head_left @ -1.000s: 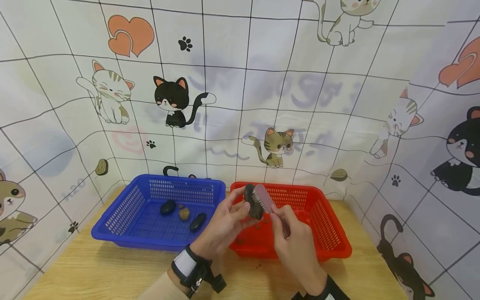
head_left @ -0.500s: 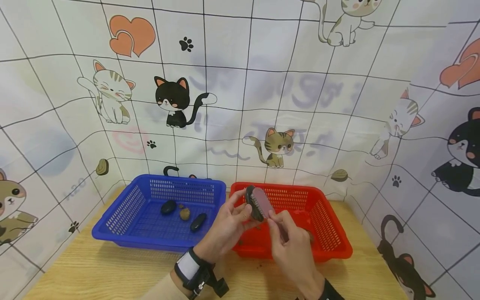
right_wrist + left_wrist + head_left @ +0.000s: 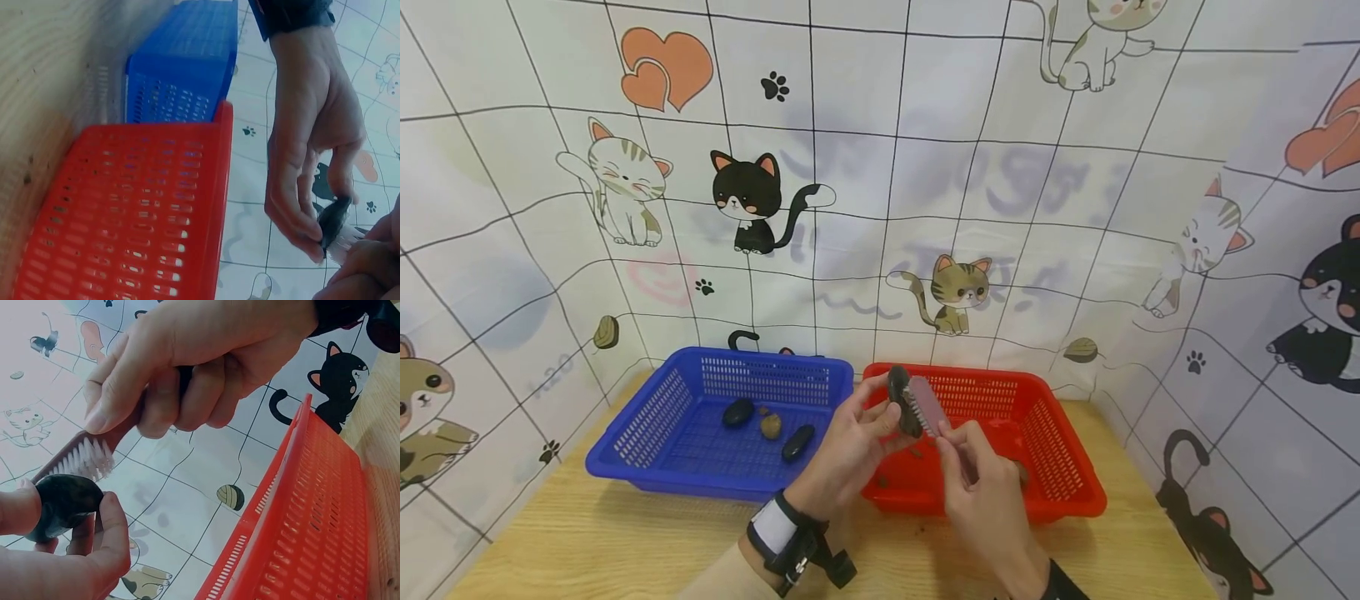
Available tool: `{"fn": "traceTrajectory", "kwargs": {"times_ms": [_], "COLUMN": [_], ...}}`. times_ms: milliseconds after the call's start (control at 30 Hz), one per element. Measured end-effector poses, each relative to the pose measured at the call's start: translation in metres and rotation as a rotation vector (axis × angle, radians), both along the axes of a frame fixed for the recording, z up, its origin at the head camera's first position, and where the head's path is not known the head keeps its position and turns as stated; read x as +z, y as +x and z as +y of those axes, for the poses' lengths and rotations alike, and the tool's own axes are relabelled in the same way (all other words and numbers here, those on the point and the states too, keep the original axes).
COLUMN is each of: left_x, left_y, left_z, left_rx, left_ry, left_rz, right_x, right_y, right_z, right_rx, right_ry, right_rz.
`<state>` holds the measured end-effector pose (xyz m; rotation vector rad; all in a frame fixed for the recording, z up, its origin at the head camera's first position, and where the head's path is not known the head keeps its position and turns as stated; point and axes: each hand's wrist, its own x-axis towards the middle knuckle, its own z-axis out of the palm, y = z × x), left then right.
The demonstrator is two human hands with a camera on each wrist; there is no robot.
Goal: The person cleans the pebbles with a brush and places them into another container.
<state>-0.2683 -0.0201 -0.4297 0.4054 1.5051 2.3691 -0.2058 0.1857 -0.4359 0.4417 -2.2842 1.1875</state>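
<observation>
My left hand pinches a dark, smooth stone between thumb and fingers, above the near left side of the red basket. In my right hand is a pink-backed brush, gripped by its handle. Its white bristles meet the stone's face in the left wrist view. The right wrist view shows the stone from its edge, with the bristles against it; the brush's handle is hidden there by the right hand's fingers.
A blue basket to the left holds black stones and a tan stone. Small brown bits lie in the red basket. Both baskets stand on a wooden table before a cat-patterned wall covering.
The brush has shifted back and forth a little over the stone, and the stone's tilt has changed slightly. Both hands keep their hold; the baskets stay in place.
</observation>
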Motion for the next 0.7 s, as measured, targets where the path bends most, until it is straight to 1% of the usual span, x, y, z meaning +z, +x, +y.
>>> {"fn": "traceTrajectory", "kwargs": {"times_ms": [67, 133, 300, 400, 467, 567, 700], "left_x": [0.000, -0.001, 0.001, 0.003, 0.004, 0.005, 0.005], "left_y": [0.001, 0.002, 0.003, 0.002, 0.002, 0.000, 0.000], "left_z": [0.001, 0.002, 0.002, -0.001, -0.003, -0.005, -0.005], "left_rx": [-0.002, -0.009, -0.022, -0.032, -0.036, -0.027, -0.003], "left_ry": [0.003, 0.007, -0.002, -0.013, -0.016, -0.002, 0.005], "left_rz": [-0.003, -0.002, -0.007, -0.010, -0.002, 0.018, 0.025], "right_x": [-0.001, -0.001, 0.002, 0.005, 0.007, 0.007, 0.004], "right_y": [0.003, 0.004, -0.003, -0.010, -0.012, -0.012, -0.006], "right_z": [-0.002, -0.004, -0.007, -0.007, -0.006, -0.005, -0.005], "right_rx": [0.014, 0.019, 0.013, 0.014, 0.009, -0.009, -0.026], "right_ry": [-0.013, -0.010, 0.030, 0.043, 0.046, 0.052, 0.056], "right_rz": [-0.017, -0.005, 0.106, 0.139, 0.143, 0.123, 0.098]}}
